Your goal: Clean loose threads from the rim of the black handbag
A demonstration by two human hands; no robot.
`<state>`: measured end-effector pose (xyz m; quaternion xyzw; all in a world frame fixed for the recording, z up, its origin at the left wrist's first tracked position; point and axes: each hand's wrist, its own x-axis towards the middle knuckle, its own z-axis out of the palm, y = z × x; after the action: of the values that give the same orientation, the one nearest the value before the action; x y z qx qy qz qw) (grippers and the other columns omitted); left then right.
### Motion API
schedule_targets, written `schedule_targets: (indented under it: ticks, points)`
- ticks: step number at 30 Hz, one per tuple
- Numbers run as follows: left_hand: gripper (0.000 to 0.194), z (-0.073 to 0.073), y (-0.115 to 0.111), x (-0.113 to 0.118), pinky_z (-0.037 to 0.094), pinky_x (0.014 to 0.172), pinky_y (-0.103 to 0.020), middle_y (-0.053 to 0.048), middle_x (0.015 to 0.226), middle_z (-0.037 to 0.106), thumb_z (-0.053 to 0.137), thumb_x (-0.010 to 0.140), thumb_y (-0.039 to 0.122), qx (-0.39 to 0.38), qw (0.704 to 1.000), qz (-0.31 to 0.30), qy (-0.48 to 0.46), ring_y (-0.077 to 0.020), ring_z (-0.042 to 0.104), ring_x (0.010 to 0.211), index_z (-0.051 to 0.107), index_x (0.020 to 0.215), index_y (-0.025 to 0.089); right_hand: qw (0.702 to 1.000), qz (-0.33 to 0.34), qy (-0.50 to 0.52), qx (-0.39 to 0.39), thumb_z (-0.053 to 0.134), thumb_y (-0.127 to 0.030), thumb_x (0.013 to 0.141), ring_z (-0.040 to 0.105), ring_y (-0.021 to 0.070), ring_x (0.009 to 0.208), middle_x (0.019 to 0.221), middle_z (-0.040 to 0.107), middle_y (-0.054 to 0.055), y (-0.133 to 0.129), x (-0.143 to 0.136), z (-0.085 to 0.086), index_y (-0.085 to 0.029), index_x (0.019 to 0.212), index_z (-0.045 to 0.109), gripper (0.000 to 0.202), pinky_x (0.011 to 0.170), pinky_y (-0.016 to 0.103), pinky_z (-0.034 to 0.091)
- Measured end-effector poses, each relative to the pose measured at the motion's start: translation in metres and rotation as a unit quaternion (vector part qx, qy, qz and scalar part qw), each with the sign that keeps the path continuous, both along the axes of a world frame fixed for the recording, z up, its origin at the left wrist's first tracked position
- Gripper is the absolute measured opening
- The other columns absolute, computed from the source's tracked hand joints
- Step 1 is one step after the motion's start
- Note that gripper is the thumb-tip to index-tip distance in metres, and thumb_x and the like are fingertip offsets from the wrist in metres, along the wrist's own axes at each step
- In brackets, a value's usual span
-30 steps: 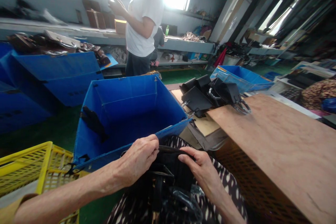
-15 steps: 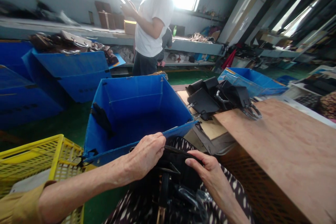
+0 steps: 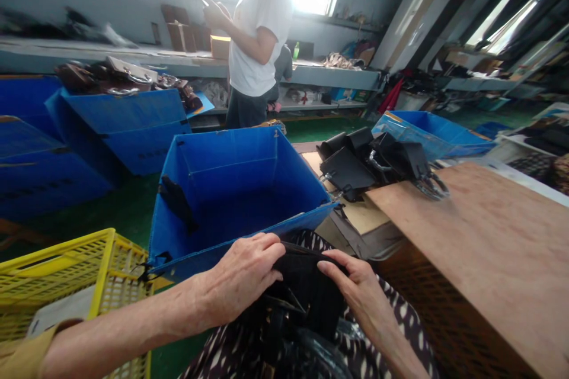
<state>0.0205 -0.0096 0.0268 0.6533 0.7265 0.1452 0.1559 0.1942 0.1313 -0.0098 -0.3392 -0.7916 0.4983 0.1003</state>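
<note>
A black handbag (image 3: 306, 290) lies on my lap, over dark cloth with pale spots. My left hand (image 3: 249, 269) grips its top edge, fingers closed and pressed together at the left. At the right part of the same edge, my right hand (image 3: 351, 281) pinches the bag between thumb and fingers. Between the two hands the rim is held up. Clear plastic wrap (image 3: 320, 355) covers what seems to be a handle low on the bag. Part of the bag's left side is hidden behind my left hand.
Just ahead stands a blue box (image 3: 235, 172) with a black strip over its left wall. A yellow crate (image 3: 106, 272) is at left. To the right, several black bags (image 3: 355, 163) lie beside a wooden board (image 3: 480, 243). A person in a white shirt (image 3: 260, 35) stands beyond.
My left hand has shifted slightly, its fingers lower and more spread over the bag's edge. The right hand keeps its pinch. The view has moved a little.
</note>
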Motion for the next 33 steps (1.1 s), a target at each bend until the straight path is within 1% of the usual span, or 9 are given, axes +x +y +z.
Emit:
schedule_targets:
  ticks: [5, 8, 13, 16, 18, 21, 23, 28, 33]
  points:
    - [0.014, 0.0, -0.004, 0.01, 0.045, 0.061, -0.028, -0.002, 0.1, 0.052, 0.052, 0.08, 0.02, -0.025, 0.999, 0.03, 0.026, -0.0166, 0.055, 0.071, 0.047, 0.093, 0.02, 1.0, -0.008, -0.004, 0.019, 0.05, -0.041, 0.08, 0.059, 0.0192, 0.076, 0.079, 0.067, -0.001, -0.001, -0.001, 0.003, -0.022, 0.092, 0.065, 0.027, 0.068, 0.024, 0.044]
    - [0.018, 0.003, -0.003, 0.011, 0.044, 0.063, -0.026, -0.001, 0.104, 0.051, 0.056, 0.077, 0.02, -0.029, 0.999, 0.038, -0.008, -0.0157, 0.056, 0.073, 0.048, 0.094, 0.021, 1.0, -0.013, -0.004, 0.026, 0.05, -0.039, 0.08, 0.059, 0.0189, 0.076, 0.079, 0.067, -0.001, -0.001, 0.0, 0.004, -0.022, 0.092, 0.065, 0.026, 0.07, 0.025, 0.044]
    - [0.008, 0.0, 0.006, 0.005, 0.043, 0.064, -0.025, 0.0, 0.086, 0.057, 0.054, 0.08, 0.027, -0.05, 0.998, 0.022, -0.016, -0.0161, 0.055, 0.073, 0.055, 0.084, 0.02, 1.0, 0.001, 0.013, 0.029, 0.055, -0.039, 0.077, 0.058, 0.0213, 0.086, 0.091, 0.066, 0.001, 0.001, 0.001, 0.002, -0.022, 0.098, 0.063, 0.028, 0.075, 0.027, 0.044]
    - [0.024, -0.003, 0.011, 0.004, 0.04, 0.059, -0.026, -0.002, 0.079, 0.057, 0.041, 0.088, 0.029, -0.057, 0.998, 0.023, 0.025, -0.0147, 0.053, 0.065, 0.057, 0.072, 0.019, 0.999, 0.011, 0.01, 0.039, 0.055, -0.041, 0.076, 0.059, 0.0215, 0.083, 0.088, 0.067, 0.001, 0.001, -0.001, 0.003, -0.021, 0.095, 0.064, 0.029, 0.074, 0.027, 0.044]
    - [0.029, -0.004, 0.013, 0.006, 0.04, 0.061, -0.028, -0.003, 0.08, 0.056, 0.038, 0.089, 0.028, -0.029, 0.997, 0.04, 0.062, -0.0167, 0.051, 0.071, 0.057, 0.07, 0.017, 0.999, 0.015, 0.007, 0.041, 0.053, -0.041, 0.078, 0.059, 0.0201, 0.079, 0.083, 0.067, 0.0, 0.001, -0.002, 0.005, -0.021, 0.091, 0.065, 0.027, 0.072, 0.026, 0.044]
    - [0.022, -0.004, 0.016, 0.005, 0.039, 0.077, -0.034, -0.005, 0.099, 0.053, 0.044, 0.086, 0.024, 0.053, 0.993, 0.059, 0.083, -0.0217, 0.046, 0.092, 0.056, 0.07, 0.017, 0.999, 0.015, 0.008, 0.037, 0.051, -0.042, 0.079, 0.058, 0.0179, 0.074, 0.079, 0.066, -0.002, 0.0, -0.003, 0.005, -0.022, 0.087, 0.064, 0.025, 0.066, 0.023, 0.044]
    - [0.017, -0.007, 0.018, 0.003, 0.038, 0.082, -0.033, -0.004, 0.106, 0.051, 0.047, 0.084, 0.021, 0.073, 0.994, 0.062, 0.049, -0.021, 0.045, 0.096, 0.056, 0.07, 0.017, 0.999, 0.014, 0.008, 0.036, 0.051, -0.042, 0.08, 0.058, 0.0169, 0.072, 0.077, 0.065, -0.003, 0.0, -0.003, 0.004, -0.022, 0.084, 0.064, 0.024, 0.064, 0.022, 0.043]
    - [0.014, -0.017, 0.021, -0.004, 0.039, 0.066, -0.021, 0.001, 0.082, 0.053, 0.047, 0.082, 0.016, 0.061, 0.994, 0.071, -0.064, -0.011, 0.049, 0.07, 0.049, 0.068, 0.017, 1.0, 0.001, -0.012, 0.022, 0.049, -0.045, 0.081, 0.056, 0.0162, 0.066, 0.071, 0.064, -0.002, -0.001, -0.004, 0.002, -0.021, 0.082, 0.064, 0.028, 0.057, 0.021, 0.041]
    - [0.013, -0.019, 0.024, -0.007, 0.035, 0.061, -0.02, 0.002, 0.073, 0.053, 0.053, 0.075, 0.013, 0.074, 0.987, 0.093, -0.106, -0.0102, 0.048, 0.066, 0.048, 0.064, 0.016, 1.0, -0.023, -0.013, -0.012, 0.053, -0.045, 0.077, 0.057, 0.0175, 0.068, 0.072, 0.065, -0.001, 0.0, -0.006, 0.002, -0.02, 0.081, 0.065, 0.028, 0.059, 0.023, 0.042]
